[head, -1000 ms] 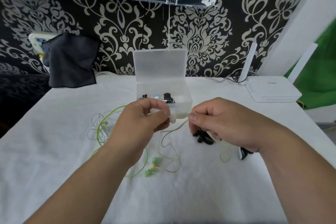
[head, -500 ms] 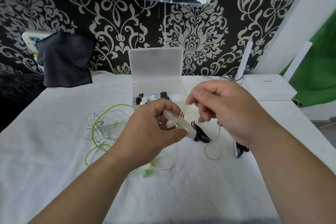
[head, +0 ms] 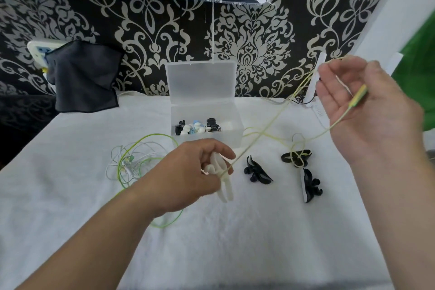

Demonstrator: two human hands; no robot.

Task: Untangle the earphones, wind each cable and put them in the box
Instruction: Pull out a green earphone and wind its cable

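My left hand [head: 188,172] grips a white cable winder [head: 222,180] above the white cloth, in front of the box. A pale yellow-green earphone cable [head: 266,129] runs taut from the winder up to my right hand [head: 367,115], which is raised at the right and holds the cable between its fingers; the yellow plug [head: 359,95] lies across the palm. More of this cable loops over a black winder [head: 296,156]. A tangle of green and white earphones [head: 131,162] lies left of my left hand. The clear plastic box [head: 231,134] stands open with wound earphones inside.
Two more black winders [head: 257,172] [head: 309,185] lie on the cloth right of centre. A dark cloth [head: 84,77] hangs at the back left. A white router [head: 317,82] sits behind my right hand. The table is covered in white towel [head: 235,242].
My right hand has risen and swung out to the right, pulling the yellow-green cable taut from the winder. My left hand has dropped slightly, still gripping the white winder.
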